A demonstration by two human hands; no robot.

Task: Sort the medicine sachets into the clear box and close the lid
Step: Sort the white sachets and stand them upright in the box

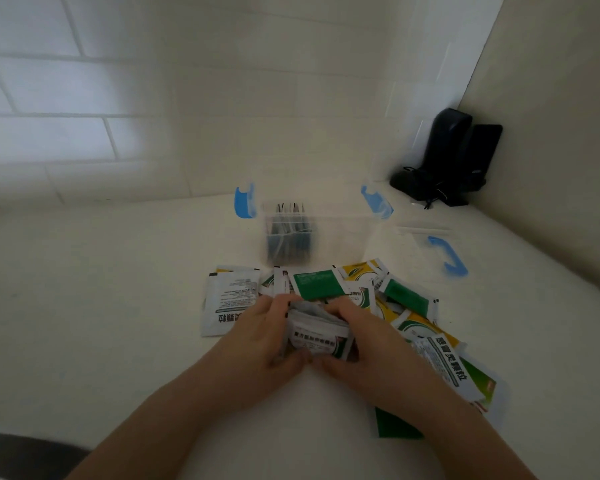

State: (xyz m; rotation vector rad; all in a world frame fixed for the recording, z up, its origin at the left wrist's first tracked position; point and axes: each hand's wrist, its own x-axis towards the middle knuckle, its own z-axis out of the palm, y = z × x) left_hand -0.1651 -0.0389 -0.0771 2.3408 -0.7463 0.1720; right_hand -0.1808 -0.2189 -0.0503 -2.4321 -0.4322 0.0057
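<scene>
Both hands clamped on one small stack of sachets: left hand cups its left edge, right hand its right edge, thumbs near each other on the near side, fingers curled over the far side. Grip looks like squaring the bundle into a neat block, probably so it slides upright into the box in one go.

Stack sits right between the palms, low over the bench, at the near edge of the loose sachet pile. Pile (green, yellow, white packs) fans out behind and to the right of the hands; one white sachet lies flat just left of the left hand.

Clear box is beyond the pile, open, blue latches swung out at both ends. Dark sachets already stand on edge in its left part; the right part looks free, but blur makes that uncertain. Lid with blue handle lies on the bench right of the box, apart from it.

Judgement: sorting is early to midway, most packs not yet boxed, lid step not yet due. Black device in the far right corner is well clear.
</scene>
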